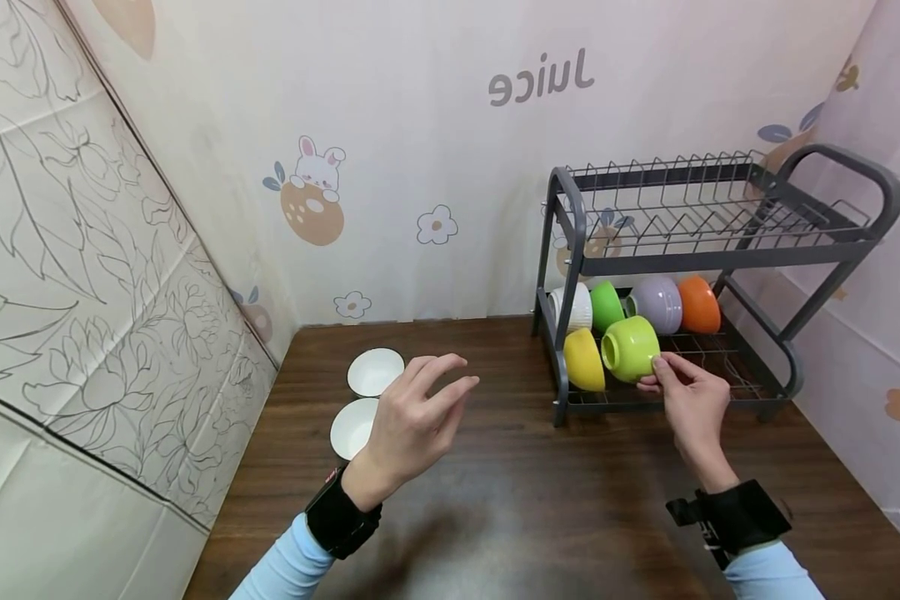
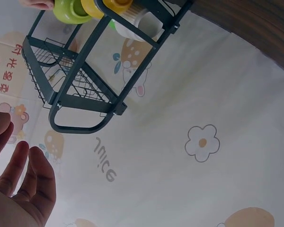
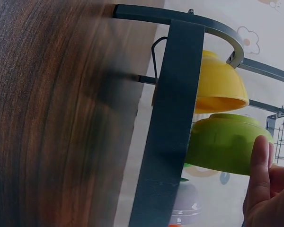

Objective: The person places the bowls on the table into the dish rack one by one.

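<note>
My right hand (image 1: 693,404) pinches the rim of a lime green bowl (image 1: 630,348) between thumb and fingers. That bowl is tipped on its side at the front of the rack's lower shelf, right of a yellow bowl (image 1: 584,360). In the right wrist view the thumb lies against the lime green bowl (image 3: 227,144), beside the yellow bowl (image 3: 220,87). My left hand (image 1: 420,417) hovers over the table with fingers loosely bent, holding nothing. Nearest to it are two white dishes (image 1: 375,372), one behind the other, the front one partly hidden by the hand.
A dark two-tier dish rack (image 1: 720,262) stands at the back right, its upper tier made of wire slots. Behind the front bowls sit a white bowl (image 1: 576,307), a green bowl (image 1: 606,306), a lavender bowl (image 1: 657,304) and an orange bowl (image 1: 699,305). A printed curtain (image 1: 435,150) backs the wooden table (image 1: 495,492).
</note>
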Demonstrator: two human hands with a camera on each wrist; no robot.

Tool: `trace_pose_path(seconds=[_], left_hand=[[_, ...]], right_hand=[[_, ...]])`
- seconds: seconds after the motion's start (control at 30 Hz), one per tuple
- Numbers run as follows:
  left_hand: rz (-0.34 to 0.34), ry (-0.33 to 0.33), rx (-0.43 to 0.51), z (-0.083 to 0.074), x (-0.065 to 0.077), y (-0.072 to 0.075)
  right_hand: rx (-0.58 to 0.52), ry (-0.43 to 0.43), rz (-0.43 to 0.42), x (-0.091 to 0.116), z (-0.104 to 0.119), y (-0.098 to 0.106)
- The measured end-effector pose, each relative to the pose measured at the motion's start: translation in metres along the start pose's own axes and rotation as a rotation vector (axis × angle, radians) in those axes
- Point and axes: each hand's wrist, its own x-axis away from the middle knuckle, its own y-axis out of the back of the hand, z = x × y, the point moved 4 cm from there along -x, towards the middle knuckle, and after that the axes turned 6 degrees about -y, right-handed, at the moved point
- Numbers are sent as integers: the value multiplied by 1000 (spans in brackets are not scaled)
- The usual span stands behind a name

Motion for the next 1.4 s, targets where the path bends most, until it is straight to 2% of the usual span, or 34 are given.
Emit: trace_pose_path(seconds=[0.1,0.53,0.67,1.13,1.4], left_hand=[[2,8,4,1,1,0],[3,9,10,2,1,-2],[10,15,12,2,1,-2],[26,18,6,1,2,-2],[33,20,4,0,2,-1]], right_hand=[[-43,-62,14,-2,-4,0],[-86,-193,51,-11,-16,0],[-54,-188,67,-13,-16,2],[165,-116,144,-20,-11,-2],[242,-137,138,-27,-12,0]])
